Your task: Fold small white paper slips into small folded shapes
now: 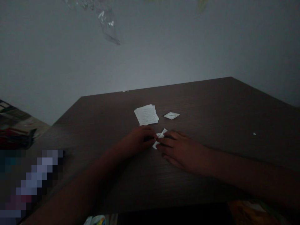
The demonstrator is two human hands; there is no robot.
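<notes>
On the dark wooden table lies a small folded piece of white paper (161, 134), with its corners showing between my two hands. My left hand (141, 137) is curled, its thumb and forefinger closing on the left edge of the paper. From the other side my right hand (181, 149) rests on it, fingers spread and lying flat over its right part. The fingers hide much of the fold. Just beyond my left hand sits a loose stack of printed paper sheets (147, 115). To its right is a folded paper diamond (172, 115).
The table (199, 103) backs onto a pale wall (164, 47) where a clear plastic bag (109, 26) hangs. A tiny white scrap (254, 133) lies at the right. A blurred-out object occupies the lower left, and colourful items show below the front edge.
</notes>
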